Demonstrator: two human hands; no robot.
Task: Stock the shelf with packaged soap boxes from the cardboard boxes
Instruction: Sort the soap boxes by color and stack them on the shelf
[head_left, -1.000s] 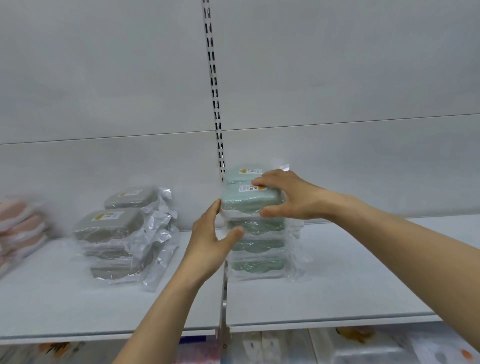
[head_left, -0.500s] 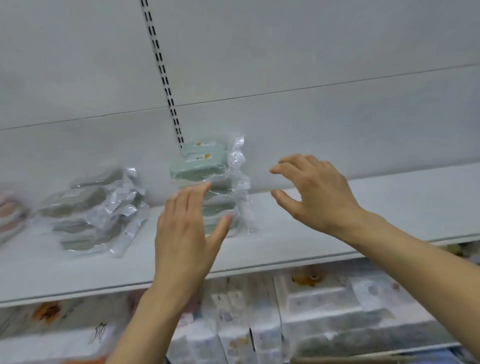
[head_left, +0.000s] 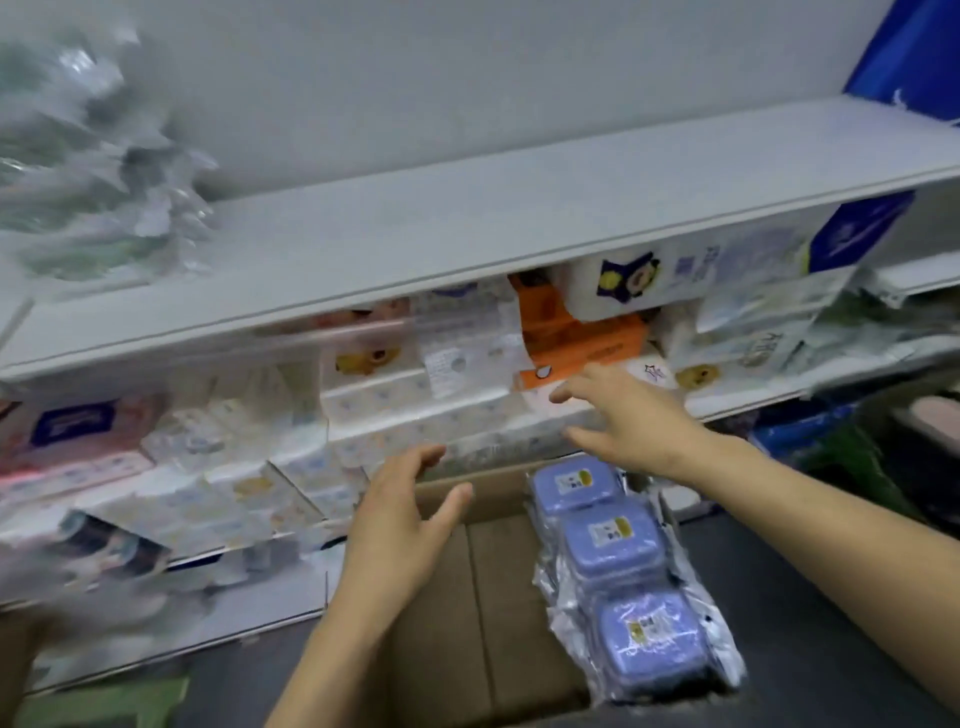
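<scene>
Three purple soap boxes visible in one clear plastic sleeve, lying in a row along the right side of an open cardboard box on the floor. Each has a small white and yellow label on its lid. Sleeve plastic is crinkled and glossy, spills past the near end of the row.

Left hand hovers over the box's far-left area, fingers spread and relaxed, holds nothing. Right hand is above the far end of the purple row, fingers extended forward and loosely apart, also holds nothing. Neither hand touches the sleeve.

Box floor to the left of the row is bare brown flaps.

Upper shelf is a white board running across the frame. At its left end sits a heap of plastic-wrapped greenish packs, heavily blurred, count not readable.

Lower shelf under it is packed with tissue packs, white with small prints, plus an orange pack just behind the right hand's fingertips. A blue and white pack sits further right under the shelf edge. Blue panel at top right corner.
</scene>
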